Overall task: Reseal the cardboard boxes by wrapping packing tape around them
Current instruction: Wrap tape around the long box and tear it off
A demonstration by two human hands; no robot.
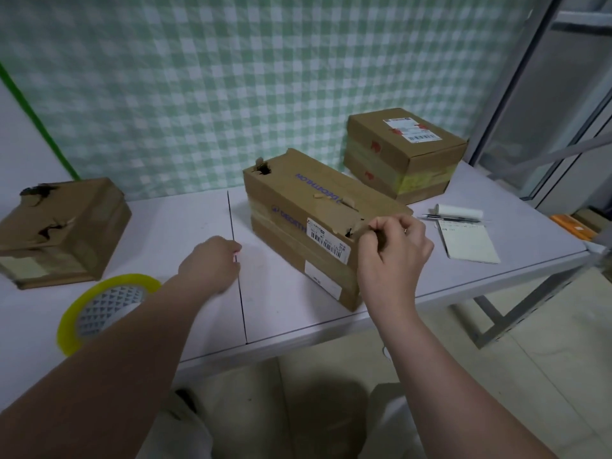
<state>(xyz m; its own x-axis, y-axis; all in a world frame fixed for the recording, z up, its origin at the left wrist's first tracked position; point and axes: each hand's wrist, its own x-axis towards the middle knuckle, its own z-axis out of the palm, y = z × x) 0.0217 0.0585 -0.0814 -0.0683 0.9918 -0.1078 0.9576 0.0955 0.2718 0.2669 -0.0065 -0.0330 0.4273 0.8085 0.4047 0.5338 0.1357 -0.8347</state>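
Head view: a long cardboard box (308, 207) lies at an angle in the middle of the pale worktop (185, 226), torn at its top corners, a barcode label on its near side. The right hand (392, 246) is up at the box's near top corner, its grip narrow, thumb and fingers pinched at the torn flap there. The left hand (212, 263) rests curled on the worktop just left of the box, apart from it; whether that grip has anything in it, I cannot tell. The yellow tape roll (99, 309) lies flat near the front left edge, partly under the left forearm. A battered box (63, 230) sits far left. A taped box (404, 150) stands behind on the right, with a notepad (468, 241) and pen (453, 218) beside it.
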